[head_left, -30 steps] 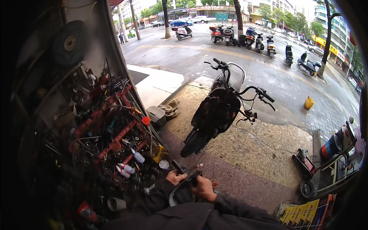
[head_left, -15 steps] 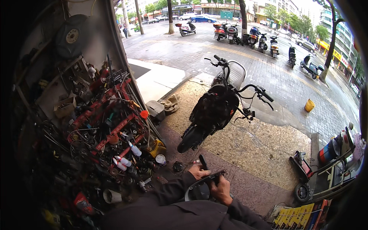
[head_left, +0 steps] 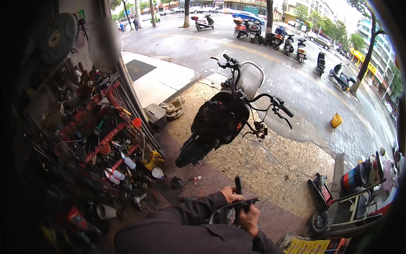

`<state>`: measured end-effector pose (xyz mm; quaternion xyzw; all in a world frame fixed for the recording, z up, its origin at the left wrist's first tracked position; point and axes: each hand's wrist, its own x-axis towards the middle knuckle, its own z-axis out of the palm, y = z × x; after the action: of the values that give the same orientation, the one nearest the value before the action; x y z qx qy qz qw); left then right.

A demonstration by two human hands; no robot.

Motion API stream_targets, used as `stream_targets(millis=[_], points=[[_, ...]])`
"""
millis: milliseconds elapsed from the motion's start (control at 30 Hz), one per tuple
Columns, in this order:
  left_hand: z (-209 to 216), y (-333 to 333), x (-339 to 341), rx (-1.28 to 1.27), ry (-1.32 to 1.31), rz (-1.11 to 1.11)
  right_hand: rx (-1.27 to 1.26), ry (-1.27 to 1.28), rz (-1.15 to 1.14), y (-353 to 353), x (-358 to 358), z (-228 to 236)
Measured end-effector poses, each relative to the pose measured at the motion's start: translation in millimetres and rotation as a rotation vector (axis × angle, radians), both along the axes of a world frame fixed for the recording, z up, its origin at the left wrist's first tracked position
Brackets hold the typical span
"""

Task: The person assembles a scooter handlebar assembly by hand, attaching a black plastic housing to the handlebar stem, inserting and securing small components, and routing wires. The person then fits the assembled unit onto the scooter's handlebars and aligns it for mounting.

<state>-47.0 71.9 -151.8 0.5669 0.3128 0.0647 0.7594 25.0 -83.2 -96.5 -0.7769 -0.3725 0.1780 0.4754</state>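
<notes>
Just in front of my body, both hands hold a black curved plastic part point(head_left: 217, 216) with a rounded, open shape; its exact kind I cannot make out. My left hand point(head_left: 231, 195) is closed at its far edge, beside a dark upright bar point(head_left: 238, 185); whether that bar belongs to the part is unclear. Around the near right side of the part curl the fingers of my right hand point(head_left: 250, 220), thumb on top. Ahead stands a partly stripped black scooter point(head_left: 220, 118), its handlebars and cables exposed and a pale ribbed seat point(head_left: 252, 79) behind them.
Tools, spray bottles point(head_left: 113, 174) and parts crowd a red rack point(head_left: 103, 142) on the left. A white tub point(head_left: 157, 172) and a yellow jug point(head_left: 154, 161) stand beside it. At right are a cart point(head_left: 359, 199) and a small wheel point(head_left: 320, 222). A yellow bucket point(head_left: 336, 120) sits on the pavement.
My view has turned slightly, shifting the scooter and rack leftward. Both hands, still gripping the black part, appear farther right in the picture.
</notes>
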Motion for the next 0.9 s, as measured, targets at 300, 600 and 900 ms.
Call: stream_targets(millis=[300,600,900], points=[[10.2,30.0,82.5,-0.095,0.001,-0.035,0.021,0.051,-0.016,28.3,86.4,-11.9],[3.8,53.4,87.5,-0.070,-0.012,0.076,-0.051,-0.020,0.101,65.3,110.3,3.8],[20.6,72.1,77.0,-0.192,-0.037,0.139,-0.034,0.053,0.174,88.8,115.6,-0.9]])
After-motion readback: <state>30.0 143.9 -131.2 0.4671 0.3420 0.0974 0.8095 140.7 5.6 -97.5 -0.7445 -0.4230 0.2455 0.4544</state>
